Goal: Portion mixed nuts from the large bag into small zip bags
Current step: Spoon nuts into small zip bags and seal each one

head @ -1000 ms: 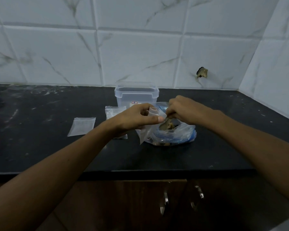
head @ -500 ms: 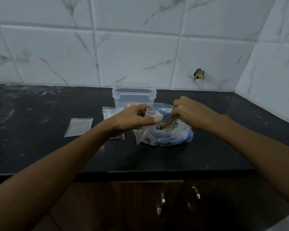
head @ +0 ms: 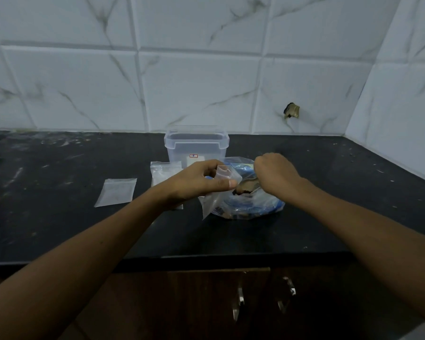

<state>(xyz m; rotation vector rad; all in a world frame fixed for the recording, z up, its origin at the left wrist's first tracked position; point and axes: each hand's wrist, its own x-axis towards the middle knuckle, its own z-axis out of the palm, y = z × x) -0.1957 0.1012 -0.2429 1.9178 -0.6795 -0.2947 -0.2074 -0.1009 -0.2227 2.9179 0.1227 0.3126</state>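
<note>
My left hand (head: 196,181) pinches the mouth of a small clear zip bag (head: 211,204), which hangs open just above the counter. My right hand (head: 276,176) grips a spoon (head: 245,188) loaded with dark nuts, its bowl right beside the small bag's mouth. Under both hands lies the large clear bag of mixed nuts (head: 258,208) with blue print, resting on the black counter (head: 59,229). The spoon's handle is hidden inside my fist.
A clear plastic container (head: 196,148) stands behind the hands near the tiled wall. A stack of small zip bags (head: 165,171) lies left of it, and one flat zip bag (head: 117,191) further left. The cabinet doors with metal handles (head: 241,300) are below the counter edge.
Both hands keep their holds. The spoon with nuts stays by the small bag's mouth, shifting only slightly; the view has drifted a little.
</note>
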